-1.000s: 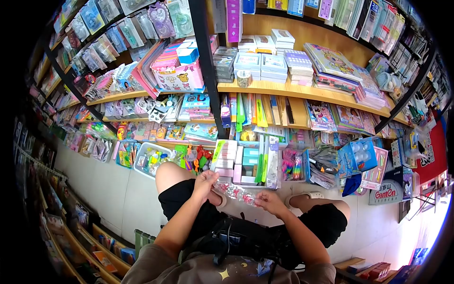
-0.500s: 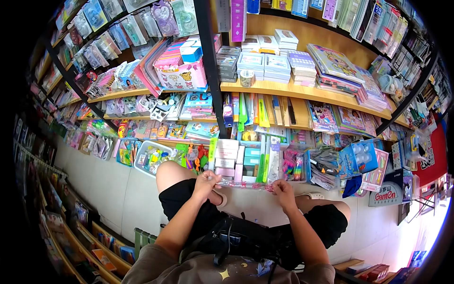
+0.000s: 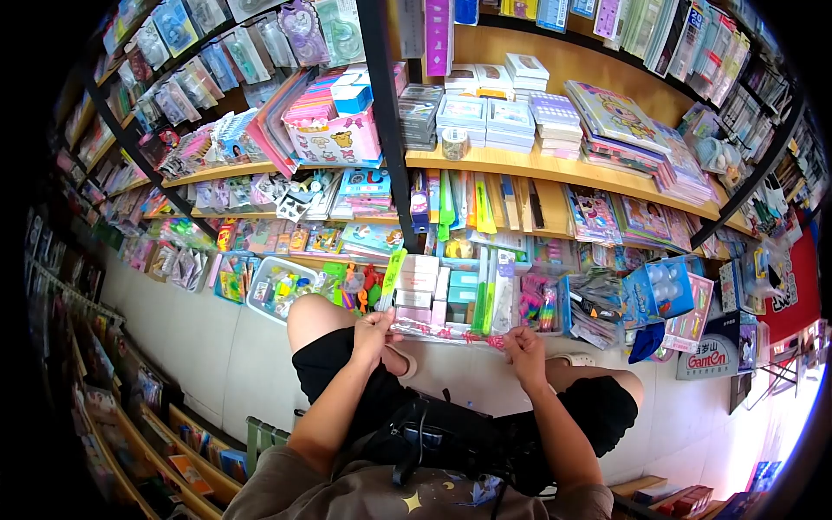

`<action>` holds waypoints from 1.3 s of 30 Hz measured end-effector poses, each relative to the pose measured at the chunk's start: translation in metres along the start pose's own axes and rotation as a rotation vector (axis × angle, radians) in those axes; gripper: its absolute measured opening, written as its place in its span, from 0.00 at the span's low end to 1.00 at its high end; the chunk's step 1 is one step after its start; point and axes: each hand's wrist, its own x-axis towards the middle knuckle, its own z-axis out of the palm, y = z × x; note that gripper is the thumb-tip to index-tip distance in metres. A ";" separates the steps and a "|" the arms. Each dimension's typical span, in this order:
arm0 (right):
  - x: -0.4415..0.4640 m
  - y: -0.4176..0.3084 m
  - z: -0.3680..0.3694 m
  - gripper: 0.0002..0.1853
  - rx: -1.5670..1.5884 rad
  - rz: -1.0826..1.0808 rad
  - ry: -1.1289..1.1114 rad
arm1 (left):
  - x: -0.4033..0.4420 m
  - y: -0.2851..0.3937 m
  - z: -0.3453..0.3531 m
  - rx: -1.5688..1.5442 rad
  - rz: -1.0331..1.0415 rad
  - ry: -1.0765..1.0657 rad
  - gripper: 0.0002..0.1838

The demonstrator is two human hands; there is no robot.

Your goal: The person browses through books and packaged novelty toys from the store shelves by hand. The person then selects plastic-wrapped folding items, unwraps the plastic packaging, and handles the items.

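A long, narrow clear plastic packet with pink markings (image 3: 442,332) stretches between my two hands above the floor. My left hand (image 3: 373,336) is closed on its left end. At the other end, beside a bunched pink part, my right hand (image 3: 525,354) pinches the plastic between thumb and fingers. A yellow-green strip (image 3: 394,273) leans up just past my left fingers; I cannot tell whether they touch it. Behind the packet stand white and pink boxes (image 3: 416,284), teal boxes (image 3: 464,290) and upright green strips (image 3: 489,295).
A clear tub of small toys (image 3: 282,288) sits by my left knee. Bins of pens (image 3: 596,303) and a blue box (image 3: 666,286) stand to the right. Ahead, a wooden shelf (image 3: 485,163) carries stacked boxes and books. Low book racks (image 3: 173,433) lie behind on the left.
My hands have spread slightly apart, and the packet looks straighter, with more pink showing near my right hand. The yellow-green strip has tipped from nearly upright to leaning right.
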 end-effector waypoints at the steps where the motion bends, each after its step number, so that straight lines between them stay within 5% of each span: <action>1: -0.001 -0.001 0.001 0.05 0.012 0.013 -0.001 | -0.003 0.004 0.002 -0.012 0.016 0.007 0.16; 14: 0.014 -0.010 -0.023 0.09 0.069 0.095 0.224 | -0.008 0.025 -0.017 -0.380 0.103 0.004 0.16; 17: 0.028 -0.024 -0.013 0.09 0.012 0.251 -0.028 | -0.010 0.021 -0.014 -0.418 0.083 -0.052 0.17; 23: 0.036 -0.066 0.060 0.33 -1.050 -0.689 -0.152 | -0.019 0.013 -0.016 -0.332 -0.027 -0.217 0.19; 27: 0.045 -0.071 0.095 0.36 -1.335 -0.851 -0.347 | -0.031 0.015 -0.013 -0.291 -0.181 -0.353 0.21; 31: 0.057 -0.040 0.094 0.27 -1.400 -0.826 -0.426 | -0.026 0.007 -0.022 -0.318 -0.269 -0.501 0.25; 33: 0.059 -0.036 0.089 0.22 -1.405 -0.627 -0.530 | -0.031 0.016 -0.018 -0.356 -0.335 -0.592 0.28; 36: 0.054 -0.033 0.068 0.12 -1.369 -0.530 -0.523 | -0.022 0.024 -0.022 -0.357 -0.338 -0.571 0.27; 39: 0.051 -0.034 0.034 0.09 -1.289 -0.333 -0.375 | -0.002 0.020 -0.035 -0.484 -0.182 -0.306 0.30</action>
